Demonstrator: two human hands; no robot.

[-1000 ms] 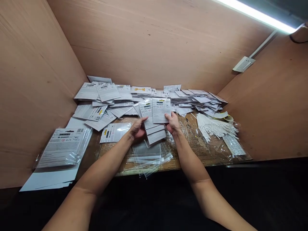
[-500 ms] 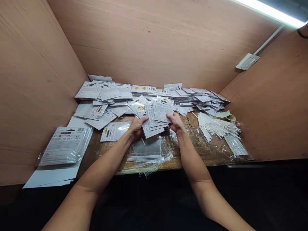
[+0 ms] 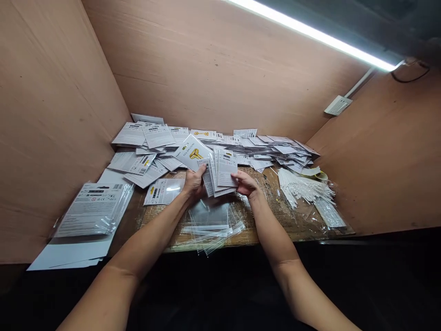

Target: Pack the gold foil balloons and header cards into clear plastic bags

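A fan of white foil balloon packets, printed with small text, is spread between my two hands above the table. My left hand is closed on the fan's left end, thumb on top. The right-hand edge of the front packet is pinched by my right hand. Just beyond my left fingers, a packet with a gold letter lies face up at a slant; I cannot tell if it is held. Below the hands, clear plastic bags overlap at the table's front edge.
Piled packets line the back wall. A stack of bagged packets rests at front left on white cards. Another packet lies beside my left forearm. White sticks are heaped at right. Wooden walls enclose the table.
The fan has shifted left and closed up somewhat. The gold-letter packet now shows more of its front. The head view has tilted and turned slightly.
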